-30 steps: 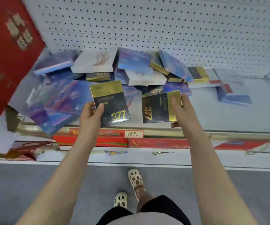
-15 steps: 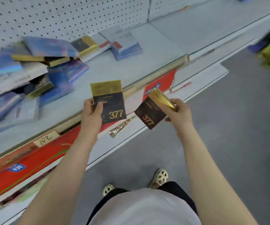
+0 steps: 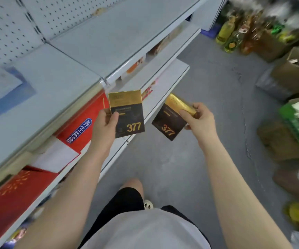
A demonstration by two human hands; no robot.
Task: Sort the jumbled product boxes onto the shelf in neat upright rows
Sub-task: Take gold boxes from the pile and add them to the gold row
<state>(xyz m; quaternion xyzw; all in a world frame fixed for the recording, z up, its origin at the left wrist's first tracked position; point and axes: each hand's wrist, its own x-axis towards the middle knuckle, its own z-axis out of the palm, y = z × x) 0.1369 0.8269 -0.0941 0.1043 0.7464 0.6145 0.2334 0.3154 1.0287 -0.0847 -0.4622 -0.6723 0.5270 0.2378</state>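
I hold two black-and-gold boxes marked 377 out over the aisle, in front of the grey shelf [image 3: 109,38]. My left hand [image 3: 103,126] grips the first box [image 3: 129,117] upright by its left edge, thumb on the front. My right hand [image 3: 198,119] pinches the second box [image 3: 170,121] at its gold end, and that box hangs tilted. On the shelf only one blue-and-white box [image 3: 5,90] shows, blurred, at the far left. The rest of the jumbled pile is out of view.
A white pegboard [image 3: 37,17] backs the shelf. Red packages [image 3: 78,130] fill the tier below the shelf edge. Cardboard cartons [image 3: 292,78] and yellow bottles [image 3: 227,31] crowd the floor at the right. Grey floor [image 3: 208,87] runs between them and the shelving.
My view has swung right along the shelf, so the pile has slid out of sight to the left. Both hands have carried their boxes away from the pile, and the right box has tilted.
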